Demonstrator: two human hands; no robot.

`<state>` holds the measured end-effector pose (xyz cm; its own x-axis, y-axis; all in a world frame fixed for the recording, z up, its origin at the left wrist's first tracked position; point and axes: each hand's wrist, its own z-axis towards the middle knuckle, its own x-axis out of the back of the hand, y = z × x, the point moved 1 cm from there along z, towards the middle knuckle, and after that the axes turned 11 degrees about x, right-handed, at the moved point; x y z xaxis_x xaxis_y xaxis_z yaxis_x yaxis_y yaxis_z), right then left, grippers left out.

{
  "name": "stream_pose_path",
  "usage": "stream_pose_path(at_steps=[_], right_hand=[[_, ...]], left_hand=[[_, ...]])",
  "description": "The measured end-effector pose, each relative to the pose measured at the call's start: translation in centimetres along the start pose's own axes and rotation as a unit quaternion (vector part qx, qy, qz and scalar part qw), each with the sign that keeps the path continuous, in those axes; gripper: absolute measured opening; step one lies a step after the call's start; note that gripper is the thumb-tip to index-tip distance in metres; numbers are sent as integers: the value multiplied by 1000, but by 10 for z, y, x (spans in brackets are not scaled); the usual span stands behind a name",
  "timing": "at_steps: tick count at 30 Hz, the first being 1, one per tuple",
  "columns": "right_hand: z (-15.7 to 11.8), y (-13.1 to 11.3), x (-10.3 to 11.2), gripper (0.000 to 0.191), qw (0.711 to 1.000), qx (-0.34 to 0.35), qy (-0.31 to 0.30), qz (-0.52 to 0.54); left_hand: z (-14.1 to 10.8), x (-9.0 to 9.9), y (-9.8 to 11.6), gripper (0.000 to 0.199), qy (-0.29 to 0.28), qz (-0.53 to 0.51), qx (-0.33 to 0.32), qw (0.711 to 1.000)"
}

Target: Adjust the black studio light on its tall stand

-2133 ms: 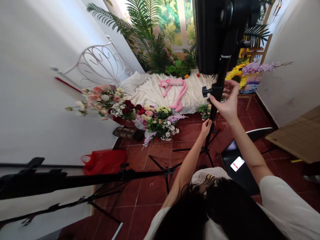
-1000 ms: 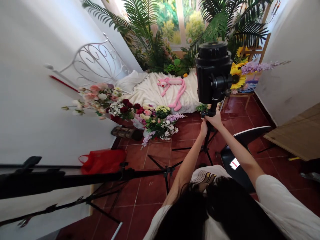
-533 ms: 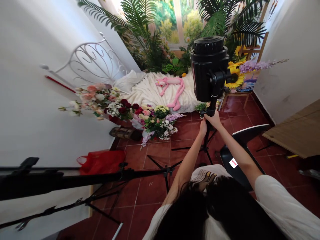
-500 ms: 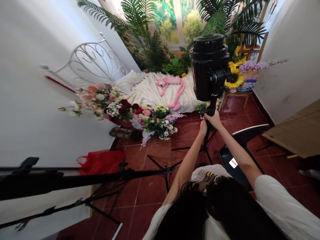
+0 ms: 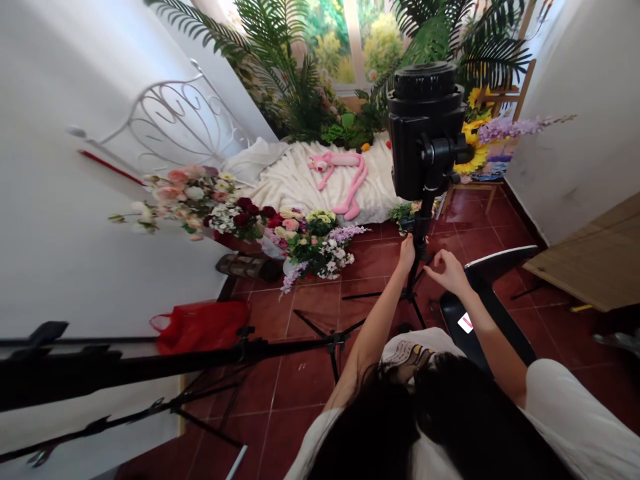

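A black cylindrical studio light point(image 5: 424, 143) tops a light stand point(image 5: 413, 270) in front of me. My left hand point(image 5: 407, 253) is closed around the stand's pole, just below the light; the pole hides part of its fingers. To the right of the pole and slightly lower is my right hand point(image 5: 447, 272), apart from it, with thumb and fingers curved and a gap between them. Nothing shows in that hand. The stand's legs spread on the floor beneath.
Black stands point(image 5: 200, 360) stretch across the left side. A black chair point(image 5: 493, 303) with a white card point(image 5: 465, 323) is at right. Artificial flowers point(image 5: 315, 243), a red bag point(image 5: 203, 327) and a pink plush toy point(image 5: 345, 162) on a white-draped bed point(image 5: 280, 177) lie beyond.
My right hand has come off the pole below the light and moved down and right, fingers opening. My left hand still holds the pole. The light appears shifted slightly right.
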<state>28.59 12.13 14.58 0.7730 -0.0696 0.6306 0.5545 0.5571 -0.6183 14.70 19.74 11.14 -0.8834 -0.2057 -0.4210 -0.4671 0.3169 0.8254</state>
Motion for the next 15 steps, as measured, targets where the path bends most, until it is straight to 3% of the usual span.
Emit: stream_pose_path(at_steps=[5,10,13,15], right_hand=[[2,-10,-4,35,996,6,-33,-79],[20,-16,-4,36,983,-83,-72,-148],[26,-11,-7,41,974,-143,-113,-132],[27,-4,-13,47,977,-177,-100,-66]], left_hand=[[-5,-1,5,46,-18,6,-10,1000],[-8,-3,9,44,-12,9,-3,1000],[-9,-5,10,44,-9,10,-2,1000],[-9,-5,10,44,-11,11,2,1000]])
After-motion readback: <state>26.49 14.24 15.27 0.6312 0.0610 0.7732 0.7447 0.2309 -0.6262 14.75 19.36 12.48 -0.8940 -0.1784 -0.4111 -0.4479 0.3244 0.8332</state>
